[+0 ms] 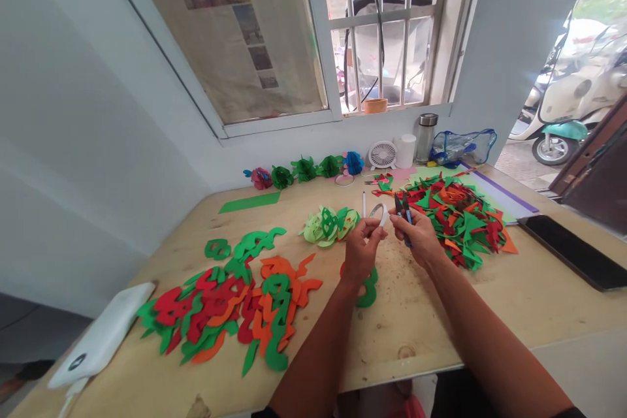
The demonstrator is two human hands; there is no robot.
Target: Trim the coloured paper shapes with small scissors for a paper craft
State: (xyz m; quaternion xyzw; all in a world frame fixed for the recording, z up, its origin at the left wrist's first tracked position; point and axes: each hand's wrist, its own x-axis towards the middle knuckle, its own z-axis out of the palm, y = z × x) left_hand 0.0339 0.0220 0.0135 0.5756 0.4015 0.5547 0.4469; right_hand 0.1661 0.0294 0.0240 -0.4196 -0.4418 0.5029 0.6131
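The left hand (363, 245) pinches a roll of white tape (384, 215) by its rim, fingers closed and the ring tilted above the table (416, 313). Just beside it, at 3 o'clock, the right hand (420, 232) is curled around blue-handled scissors (407, 212), blades pointing toward 12; its thumb and index tips come close to the roll, though whether they touch the tape cannot be made out. Good control here likely means a firm left grip on the rim, light work with the right fingertips, and the blades angled clear of the left fingers. A pen (364, 202) lies at 11 o'clock, a pale-green paper ornament (327, 225) at 10, and curved red, green and orange cutouts (215, 313) at 8. Tangled offcuts (460, 215) lie at 2 o'clock, so any loose tape end is best kept well off them. A smartphone (575, 251) rests beyond, toward 3.
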